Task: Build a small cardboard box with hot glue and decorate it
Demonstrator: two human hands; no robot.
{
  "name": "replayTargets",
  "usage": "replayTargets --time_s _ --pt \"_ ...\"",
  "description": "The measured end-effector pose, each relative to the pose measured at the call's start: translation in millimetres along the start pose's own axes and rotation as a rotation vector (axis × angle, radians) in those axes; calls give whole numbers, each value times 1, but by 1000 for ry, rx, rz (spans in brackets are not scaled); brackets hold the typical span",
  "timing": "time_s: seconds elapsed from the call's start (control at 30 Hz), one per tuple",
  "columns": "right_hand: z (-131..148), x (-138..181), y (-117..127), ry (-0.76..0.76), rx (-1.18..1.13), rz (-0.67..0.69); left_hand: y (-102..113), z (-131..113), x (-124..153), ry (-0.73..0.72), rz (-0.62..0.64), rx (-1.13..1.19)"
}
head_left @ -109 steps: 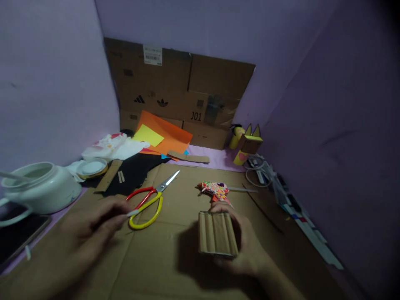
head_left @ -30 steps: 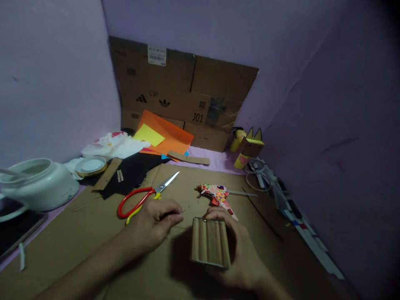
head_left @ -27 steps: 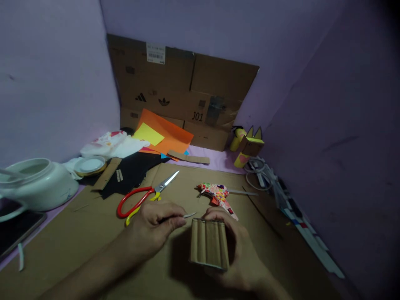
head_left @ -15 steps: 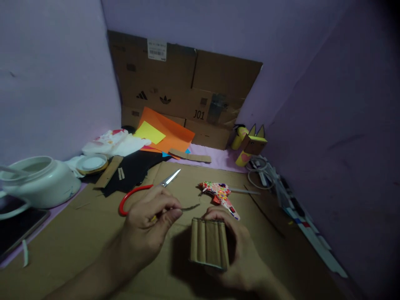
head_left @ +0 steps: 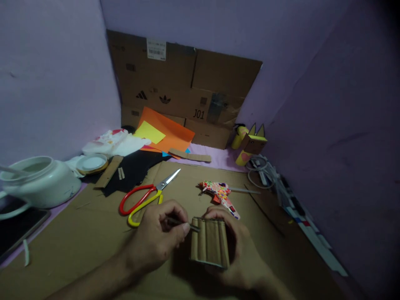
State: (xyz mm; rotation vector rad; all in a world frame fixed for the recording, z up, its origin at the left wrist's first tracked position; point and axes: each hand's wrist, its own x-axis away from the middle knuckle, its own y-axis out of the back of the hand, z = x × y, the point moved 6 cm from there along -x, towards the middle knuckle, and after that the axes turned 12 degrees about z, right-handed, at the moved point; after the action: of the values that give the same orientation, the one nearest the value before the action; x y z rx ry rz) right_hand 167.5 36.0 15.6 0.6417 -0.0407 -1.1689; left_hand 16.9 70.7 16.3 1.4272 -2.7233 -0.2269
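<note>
My left hand (head_left: 164,233) pinches a thin dark strip (head_left: 194,228) between thumb and fingers. The strip's tip lies over the upper left part of a small cardboard piece (head_left: 211,243) with ridged, folded faces; whether it touches the surface I cannot tell. Wrapped around the right side of that cardboard piece is my right hand (head_left: 237,246), holding it up over the brown sheet. Scissors (head_left: 156,189) with one red and one yellow handle lie partly open just beyond my left hand. A glue gun (head_left: 218,193) with a colourful pattern rests beyond my right hand.
A cardboard sheet (head_left: 93,246) covers the work surface. On the left stand a white pot (head_left: 43,183) and a dark phone-like slab (head_left: 23,231). Orange paper (head_left: 170,129) lies at the back. Cables (head_left: 261,173) and a small cardboard figure (head_left: 254,143) are at the right.
My left hand has moved right and down, bringing the dark strip over the cardboard piece. The scissors' yellow handle is now uncovered. My right hand stays in almost the same place.
</note>
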Motion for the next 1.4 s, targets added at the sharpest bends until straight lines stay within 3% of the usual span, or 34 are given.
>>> replayTargets --time_s 0.17,0.67,1.07,1.17,1.3,1.4 --pt "1 -3 0 6 6 5 0 -14 4 -153 21 -370" --pt "-4 3 -9 38 9 74 -13 -29 14 -479 -32 -514" --pt "-5 3 -10 47 30 67 -4 -29 14 -341 -146 -573" --pt "-3 2 -9 35 25 60 0 -28 11 -228 -159 -589" --pt "0 -1 -5 30 -5 44 9 -25 5 -77 -133 -470" --pt "2 -2 -2 32 -4 18 13 -28 5 -89 -143 -424"
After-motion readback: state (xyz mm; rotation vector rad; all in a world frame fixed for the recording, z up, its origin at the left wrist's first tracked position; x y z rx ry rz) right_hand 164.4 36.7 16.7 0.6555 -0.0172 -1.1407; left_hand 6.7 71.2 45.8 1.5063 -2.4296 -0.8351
